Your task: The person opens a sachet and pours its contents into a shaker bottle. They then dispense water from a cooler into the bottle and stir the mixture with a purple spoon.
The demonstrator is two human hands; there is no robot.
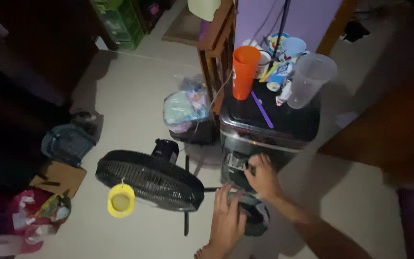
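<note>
Black box-shaped appliance with a glossy top and a silver-trimmed front panel (pixel 264 139) stands on the pale floor (pixel 130 96), against a wooden frame. Below its front sits a dark round piece (pixel 255 216), low on the floor; dim light, cannot tell what it is.

Right hand (pixel 263 176): fingers curled onto the front panel, touching a control or latch there. Whether it pinches something or only presses, cannot tell. Left hand (pixel 227 218): laid flat, fingers extended and loose, resting on the round piece, gripping nothing.

On the appliance top: tall orange plastic cup (pixel 244 71), clear plastic pitcher tilted at the edge (pixel 309 79), purple straw (pixel 262 110), small mugs and packets behind.

Risk, as I judge it: any jolt or tug at the front panel could shake the top; the orange cup and the tilted pitcher look easiest to topple, and would fall towards the hands.

Just left: black round fan head with wire grille lying tilted (pixel 149 180), yellow round lid (pixel 120 200) by its rim. Tied plastic bag (pixel 185 108) behind.
</note>
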